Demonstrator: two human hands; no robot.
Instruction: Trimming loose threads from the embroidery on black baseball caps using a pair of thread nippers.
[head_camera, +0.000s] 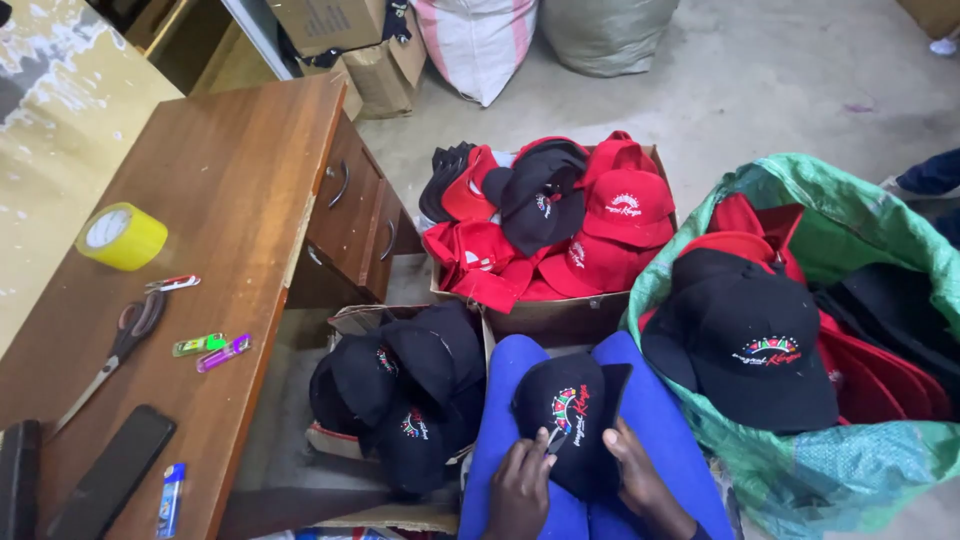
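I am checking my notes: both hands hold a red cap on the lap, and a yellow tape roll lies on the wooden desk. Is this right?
Not quite: the head view shows the cap on the lap is black, not red. The left hand and right hand do hold it, and the yellow tape roll lies on the wooden desk.

Single head-worn view, aimed steeply down from seated height over the lap (590, 400); close to the hands, counter (220, 200) at left, floor (760, 80) ahead.

A grey concrete floor (760, 80) lay well beyond the fingers. Left of them stood a brown wooden desk (220, 190) with drawers (350, 210); sacks (480, 40) leaned farther off.
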